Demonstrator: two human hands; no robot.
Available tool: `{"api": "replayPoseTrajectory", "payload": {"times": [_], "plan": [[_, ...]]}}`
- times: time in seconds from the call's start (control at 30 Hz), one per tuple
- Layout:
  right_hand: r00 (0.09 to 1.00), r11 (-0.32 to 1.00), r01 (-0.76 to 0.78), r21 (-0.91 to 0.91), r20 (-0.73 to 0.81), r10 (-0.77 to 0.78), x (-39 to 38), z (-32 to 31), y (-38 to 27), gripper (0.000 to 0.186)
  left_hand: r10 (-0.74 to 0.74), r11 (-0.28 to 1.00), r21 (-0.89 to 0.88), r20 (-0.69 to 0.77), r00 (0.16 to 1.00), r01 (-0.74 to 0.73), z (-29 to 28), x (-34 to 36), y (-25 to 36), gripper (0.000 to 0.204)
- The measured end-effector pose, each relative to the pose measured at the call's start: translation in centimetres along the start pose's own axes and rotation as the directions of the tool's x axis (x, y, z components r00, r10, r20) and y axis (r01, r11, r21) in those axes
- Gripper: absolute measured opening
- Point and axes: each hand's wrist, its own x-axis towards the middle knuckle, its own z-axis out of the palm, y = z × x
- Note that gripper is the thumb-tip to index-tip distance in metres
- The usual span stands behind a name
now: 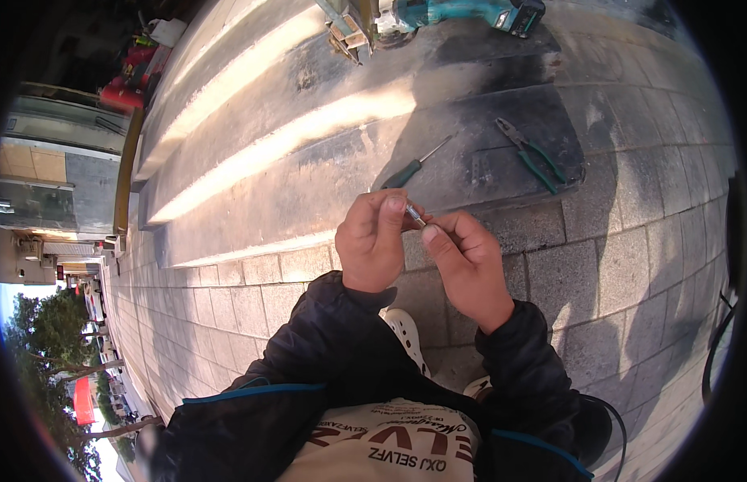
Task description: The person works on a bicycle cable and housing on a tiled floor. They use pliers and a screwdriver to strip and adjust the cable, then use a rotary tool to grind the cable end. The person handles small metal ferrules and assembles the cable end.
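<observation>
Both hands meet in the middle of the view over a small, slim silver metal piece [415,214]; it looks like a cylindrical fitting, but its exact kind is too small to tell. My left hand [374,245] pinches its upper end between thumb and curled fingers. At the lower end, my right hand [473,269] closes its thumb and forefinger on it. Just beyond the left hand a screwdriver [405,172] with a dark green handle lies on the stone step, its shaft pointing away to the right. Farther right rest green-handled pliers [528,151].
A teal cordless power tool [450,13] and a metal bracket-like piece [349,32] lie on the upper step. Stone steps [269,185] rise ahead, above grey paving [574,273]. Red items [128,88] sit far left. A black cable [715,345] hangs at right.
</observation>
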Motion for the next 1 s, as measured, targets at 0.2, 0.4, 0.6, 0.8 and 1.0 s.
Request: {"api": "replayPoseTrajectory", "payload": {"times": [0.2, 0.4, 0.6, 0.8, 1.0], "plan": [[0.998, 0.965, 0.058, -0.257, 0.002, -0.059, 0.1, -0.4, -0.4, 0.013, 0.003, 0.999, 0.042, 0.013, 1.000, -0.003, 0.1, 0.1, -0.2, 0.027], [0.977, 0.876, 0.085, -0.475, -0.133, -0.167, -0.4, 1.0, -0.6, 0.015, -0.050, 0.999, -0.015, -0.003, 0.999, 0.050, 0.8, 0.1, -0.5, 0.028], [0.976, 0.888, 0.097, -0.448, -0.131, -0.173, -0.1, 0.2, 0.9, 0.014, -0.200, 0.974, -0.104, 0.008, 0.980, 0.200, 1.1, 0.4, -1.0, 0.028], [0.990, 0.979, 0.105, -0.175, -0.078, -0.120, 0.9, -1.4, 2.0, 0.011, -0.237, 0.954, -0.167, 0.083, 0.968, 0.248, 1.8, 1.0, -1.2, 0.030], [0.997, 0.996, 0.062, -0.070, -0.038, -0.064, 1.2, -2.5, 2.3, 0.012, -0.308, 0.900, -0.269, 0.163, 0.937, 0.343, 1.8, 1.2, -0.8, 0.034]]}}
